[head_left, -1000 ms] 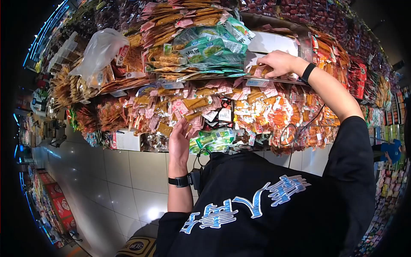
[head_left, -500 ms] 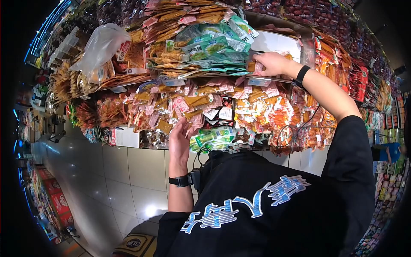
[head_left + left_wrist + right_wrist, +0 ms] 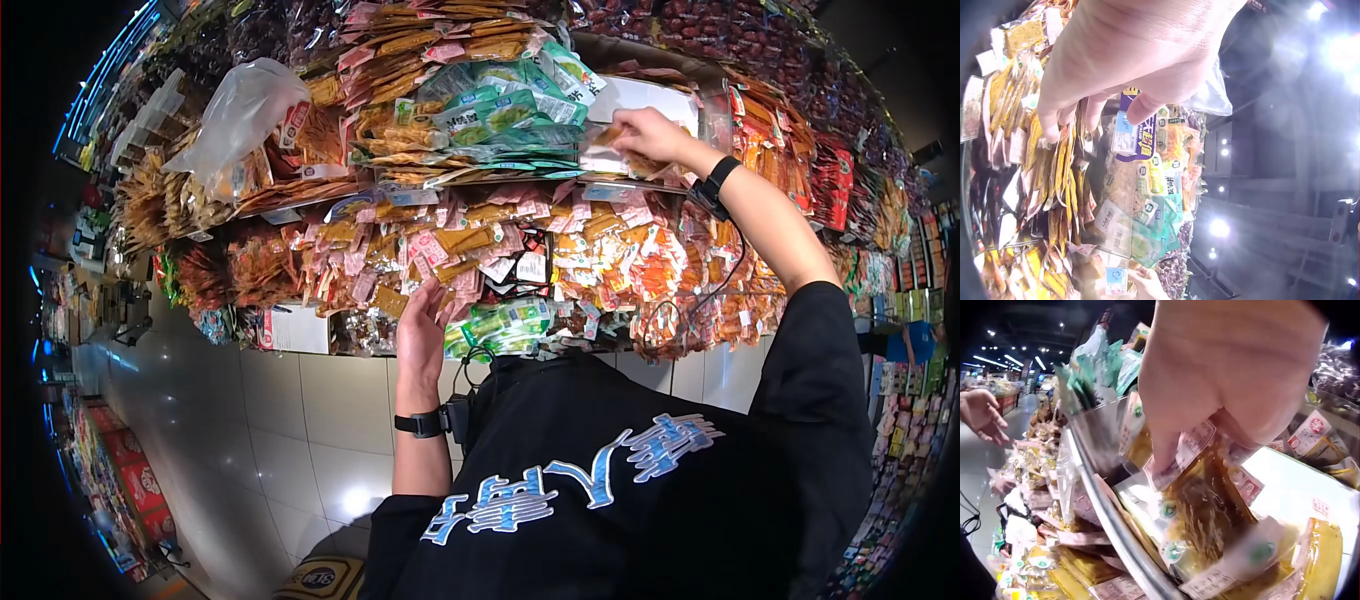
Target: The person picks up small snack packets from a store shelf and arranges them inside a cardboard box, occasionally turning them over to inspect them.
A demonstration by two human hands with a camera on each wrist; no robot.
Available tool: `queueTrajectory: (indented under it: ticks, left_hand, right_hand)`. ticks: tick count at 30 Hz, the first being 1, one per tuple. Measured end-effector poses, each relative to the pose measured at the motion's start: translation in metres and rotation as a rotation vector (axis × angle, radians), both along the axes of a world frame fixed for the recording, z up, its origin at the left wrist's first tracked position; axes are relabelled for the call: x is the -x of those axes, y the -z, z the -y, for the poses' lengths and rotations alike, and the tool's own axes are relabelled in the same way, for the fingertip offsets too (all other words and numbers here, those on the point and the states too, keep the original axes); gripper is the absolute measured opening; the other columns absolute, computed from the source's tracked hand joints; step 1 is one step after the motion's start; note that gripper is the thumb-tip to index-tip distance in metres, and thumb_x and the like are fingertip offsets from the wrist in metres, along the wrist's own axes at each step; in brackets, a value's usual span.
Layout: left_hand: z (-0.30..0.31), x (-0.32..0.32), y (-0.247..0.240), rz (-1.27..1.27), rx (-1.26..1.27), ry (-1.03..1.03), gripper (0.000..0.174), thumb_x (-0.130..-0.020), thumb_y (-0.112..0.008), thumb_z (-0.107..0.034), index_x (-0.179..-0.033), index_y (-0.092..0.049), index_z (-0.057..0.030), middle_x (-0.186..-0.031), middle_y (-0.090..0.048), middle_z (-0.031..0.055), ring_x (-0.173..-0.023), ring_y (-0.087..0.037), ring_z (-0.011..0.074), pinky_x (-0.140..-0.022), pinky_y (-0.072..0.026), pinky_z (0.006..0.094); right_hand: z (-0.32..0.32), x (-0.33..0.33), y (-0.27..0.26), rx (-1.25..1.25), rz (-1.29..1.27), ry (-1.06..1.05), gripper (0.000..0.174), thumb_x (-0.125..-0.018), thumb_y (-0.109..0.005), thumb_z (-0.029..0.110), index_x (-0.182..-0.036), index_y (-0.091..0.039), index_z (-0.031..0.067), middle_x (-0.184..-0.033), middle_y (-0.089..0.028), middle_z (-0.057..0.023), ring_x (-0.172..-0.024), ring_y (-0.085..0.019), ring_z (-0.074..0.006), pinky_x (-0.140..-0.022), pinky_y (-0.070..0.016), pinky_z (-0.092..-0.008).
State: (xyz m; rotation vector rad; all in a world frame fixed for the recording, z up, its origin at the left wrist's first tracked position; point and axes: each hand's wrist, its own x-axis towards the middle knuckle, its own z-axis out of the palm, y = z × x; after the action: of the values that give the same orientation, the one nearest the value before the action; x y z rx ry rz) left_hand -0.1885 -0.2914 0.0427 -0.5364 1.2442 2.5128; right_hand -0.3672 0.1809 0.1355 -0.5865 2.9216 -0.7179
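Note:
My right hand [image 3: 652, 136] is over a shelf bin with a white panel [image 3: 645, 98] in it, its fingers pinching a clear packet of brown snack [image 3: 1207, 503] with a pink label. Several similar flat packets [image 3: 1322, 550] lie around it against the panel. Lower and to the left, my left hand [image 3: 421, 335] holds nothing, its fingers loosely bent. Its fingertips overlap the front row of pink-labelled snack packets [image 3: 1054, 169] in the left wrist view.
Green snack bags [image 3: 490, 115] are stacked left of the bin. A clear plastic bag [image 3: 240, 115] sits farther left on the display. The bin has a clear front wall with a metal-coloured edge [image 3: 1113, 525]. Tiled floor [image 3: 300, 400] runs along the display.
My right hand dipped lower into the bin, then rose slightly away from its front edge with a packet at its fingertips. The left hand has stayed nearly still.

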Motion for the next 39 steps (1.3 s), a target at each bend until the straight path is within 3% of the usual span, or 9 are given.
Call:
queueTrajectory:
  ticks: [1, 3, 6, 7, 9, 20, 28, 34, 39]
  left_hand:
    - [0.001, 0.001, 0.001, -0.001, 0.000, 0.006, 0.035, -0.100, -0.053, -0.025, -0.127, -0.060, -0.0048, -0.129, -0.060, 0.0052, -0.124, -0.052, 0.0185, -0.110, -0.0363, 0.0396]
    - [0.004, 0.002, -0.002, 0.002, 0.007, 0.022, 0.033, -0.100, -0.052, -0.024, -0.126, -0.060, -0.0050, -0.127, -0.061, 0.0050, -0.123, -0.052, 0.0185, -0.110, -0.0365, 0.0396]
    - [0.009, 0.006, -0.004, -0.008, 0.003, 0.058, 0.033, -0.100, -0.052, -0.025, -0.125, -0.061, -0.0054, -0.125, -0.062, 0.0048, -0.123, -0.052, 0.0186, -0.109, -0.0364, 0.0399]
    - [0.011, 0.006, -0.005, -0.013, -0.003, 0.067, 0.032, -0.100, -0.052, -0.025, -0.125, -0.061, -0.0055, -0.125, -0.062, 0.0047, -0.123, -0.052, 0.0187, -0.109, -0.0363, 0.0401]
    - [0.016, 0.006, -0.006, -0.032, -0.009, 0.075, 0.033, -0.100, -0.053, -0.025, -0.124, -0.061, -0.0050, -0.125, -0.062, 0.0054, -0.123, -0.052, 0.0191, -0.109, -0.0362, 0.0403]
    - [0.043, -0.010, 0.000, -0.002, -0.002, 0.021, 0.034, -0.099, -0.054, -0.025, -0.124, -0.060, -0.0025, -0.122, -0.062, 0.0068, -0.122, -0.052, 0.0206, -0.111, -0.0351, 0.0419]
    - [0.028, -0.027, -0.004, -0.005, 0.014, -0.022, 0.036, -0.099, -0.054, -0.025, -0.126, -0.058, -0.0017, -0.125, -0.060, 0.0078, -0.124, -0.050, 0.0217, -0.113, -0.0356, 0.0409]
    - [0.001, -0.047, -0.001, -0.023, 0.009, -0.051, 0.037, -0.099, -0.054, -0.025, -0.128, -0.057, -0.0014, -0.127, -0.059, 0.0092, -0.127, -0.049, 0.0235, -0.112, -0.0358, 0.0405]
    - [-0.034, -0.071, -0.015, -0.041, 0.020, -0.076, 0.036, -0.099, -0.055, -0.027, -0.126, -0.058, -0.0035, -0.130, -0.058, 0.0079, -0.128, -0.048, 0.0232, -0.113, -0.0346, 0.0420]
  right_hand:
    - [-0.005, 0.000, -0.003, 0.152, 0.090, 0.079, 0.025, -0.080, -0.076, 0.015, -0.094, -0.060, 0.0032, -0.081, -0.069, -0.0149, -0.081, -0.071, -0.0273, -0.071, -0.0524, -0.0357]
    - [-0.012, -0.001, -0.004, 0.140, 0.054, 0.070, 0.026, -0.081, -0.076, 0.018, -0.098, -0.063, 0.0037, -0.084, -0.071, -0.0149, -0.080, -0.071, -0.0298, -0.072, -0.0535, -0.0373]
    - [-0.004, -0.011, 0.001, -0.112, -0.055, 0.020, 0.027, -0.084, -0.073, 0.020, -0.104, -0.065, 0.0050, -0.088, -0.073, -0.0142, -0.082, -0.070, -0.0324, -0.074, -0.0540, -0.0389]
    - [0.010, -0.018, -0.012, -0.212, 0.094, 0.028, 0.029, -0.084, -0.071, 0.023, -0.108, -0.068, 0.0068, -0.094, -0.073, -0.0151, -0.086, -0.070, -0.0340, -0.078, -0.0539, -0.0417]
    - [0.019, -0.025, -0.008, -0.314, 0.088, -0.065, 0.031, -0.083, -0.071, 0.024, -0.109, -0.069, 0.0077, -0.096, -0.072, -0.0173, -0.090, -0.069, -0.0339, -0.080, -0.0534, -0.0428]
    - [0.044, -0.027, -0.018, -0.643, -0.020, -0.252, 0.038, -0.083, -0.068, 0.028, -0.116, -0.067, 0.0101, -0.090, -0.071, -0.0169, -0.087, -0.068, -0.0372, -0.080, -0.0545, -0.0482]
    - [0.045, -0.018, -0.002, -0.650, -0.003, -0.261, 0.036, -0.078, -0.069, 0.021, -0.113, -0.069, 0.0103, -0.093, -0.072, -0.0141, -0.090, -0.069, -0.0349, -0.079, -0.0550, -0.0470]
    - [0.046, -0.014, 0.009, -0.567, 0.031, -0.207, 0.021, -0.079, -0.066, 0.020, -0.096, -0.074, 0.0105, -0.088, -0.073, -0.0128, -0.086, -0.069, -0.0344, -0.076, -0.0548, -0.0462]
    - [0.038, -0.011, 0.015, -0.508, -0.035, -0.306, 0.018, -0.077, -0.064, 0.018, -0.089, -0.075, 0.0103, -0.085, -0.073, -0.0136, -0.083, -0.069, -0.0349, -0.074, -0.0546, -0.0464]
